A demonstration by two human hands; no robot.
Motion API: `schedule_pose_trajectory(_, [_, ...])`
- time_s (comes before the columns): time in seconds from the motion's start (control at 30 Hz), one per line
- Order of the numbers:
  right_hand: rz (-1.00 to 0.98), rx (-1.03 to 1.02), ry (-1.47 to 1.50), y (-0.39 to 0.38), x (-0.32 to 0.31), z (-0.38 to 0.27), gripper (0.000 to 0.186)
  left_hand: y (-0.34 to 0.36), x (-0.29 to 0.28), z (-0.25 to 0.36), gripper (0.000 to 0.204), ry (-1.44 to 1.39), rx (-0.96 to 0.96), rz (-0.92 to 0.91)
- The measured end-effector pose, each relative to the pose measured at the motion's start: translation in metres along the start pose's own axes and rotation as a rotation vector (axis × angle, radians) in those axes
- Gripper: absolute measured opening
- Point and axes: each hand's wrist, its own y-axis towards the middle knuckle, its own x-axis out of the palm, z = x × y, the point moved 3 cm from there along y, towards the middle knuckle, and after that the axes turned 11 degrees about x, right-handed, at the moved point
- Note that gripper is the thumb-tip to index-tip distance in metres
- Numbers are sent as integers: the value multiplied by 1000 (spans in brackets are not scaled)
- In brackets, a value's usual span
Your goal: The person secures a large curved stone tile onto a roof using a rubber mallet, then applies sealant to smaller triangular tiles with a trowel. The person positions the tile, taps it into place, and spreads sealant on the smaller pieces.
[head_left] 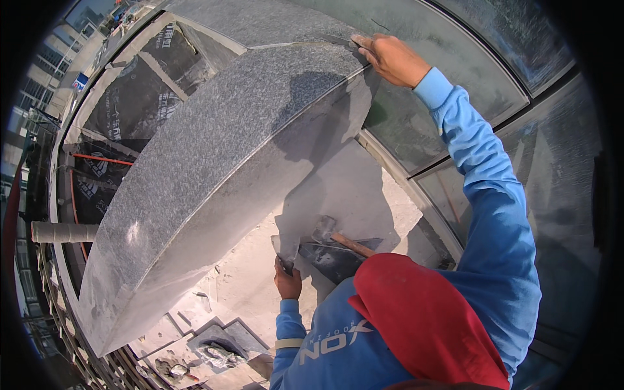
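Pale, dusty floor (250, 276), sunlight striking one part, shadow across another! A dark, angular flat piece (325, 261) lies on it, a wooden-handled hammer (351, 243) right up against that; and over at lower left, grey slabs (247, 335) beside some crumpled, pale material (221, 356).

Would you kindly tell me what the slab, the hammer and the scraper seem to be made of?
Slab: probably granite, low-sheen, judging by its dense grey speckle, though an imitation is possible.
Hammer: brown handle likely bare wood, by its colour; dusty grey head could be metal or rubber.
Scraper: thin, dull grey blade, perhaps steel; dark handle's material unclear.
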Motion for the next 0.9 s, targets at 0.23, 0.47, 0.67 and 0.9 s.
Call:
schedule_pose_trajectory(0.23, [-29, 165, -43, -35, -44, 34, 36, -8, 0, -1, 73, -16, -30, 27])
schedule_pose_trajectory(0.47, [300, 114, 7, -35, -60, 15, 37, -10, 13, 12, 52, -341, -242, 216])
schedule_pose_trajectory(0.67, [157, 373, 984, -102, -54, -43, 41, -8, -3, 84, 31, -1379, -472, 49])
schedule_pose_trajectory(0.9, [-784, 1091, 1891, -293, 113, -168, 37, -9, 2, 192, 53, -692, 140, -50])
